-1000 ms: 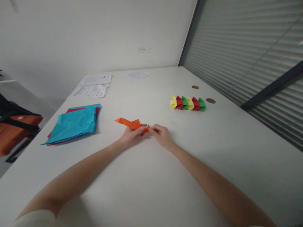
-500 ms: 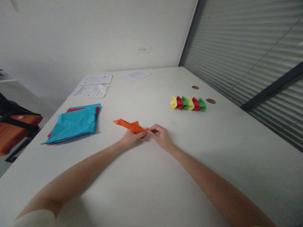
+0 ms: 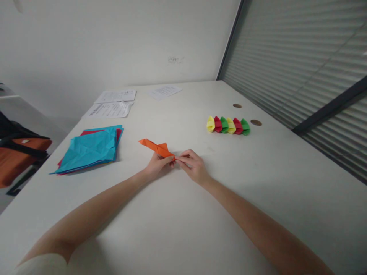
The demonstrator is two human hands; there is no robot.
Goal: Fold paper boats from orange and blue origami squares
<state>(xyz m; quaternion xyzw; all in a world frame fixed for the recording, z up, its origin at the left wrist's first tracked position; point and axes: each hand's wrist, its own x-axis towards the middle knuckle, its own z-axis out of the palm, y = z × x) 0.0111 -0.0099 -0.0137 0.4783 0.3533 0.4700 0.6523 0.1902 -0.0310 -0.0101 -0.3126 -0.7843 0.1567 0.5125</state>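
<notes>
A person's 2 bare hands met near the middle of a white table [image 3: 183, 217], working on a folded piece of orange paper [image 3: 156, 148]. The left hand [image 3: 156, 165] gripped the paper near its narrow right end, thumb on top and fingers curled beneath. The right hand [image 3: 196, 166] pinched that same end between thumb and fingertips. From the room I could not tell whether the paper touched the table; its long pointed part stuck out past the left hand, up and to the left

Half a second earlier, a small orange tip had stood up between the hands; now the right fingers had slid in against the left thumb and mostly hid it, and the long part had swung slightly upward. That suggested the shaping was centred on the narrow end

Farther off to the right lay a row [image 3: 228, 125] of 6 folded pieces, yellow, red and green, twice over. Well to the left sat a stack [image 3: 93, 148] of paper, crumpled blue on top
</notes>
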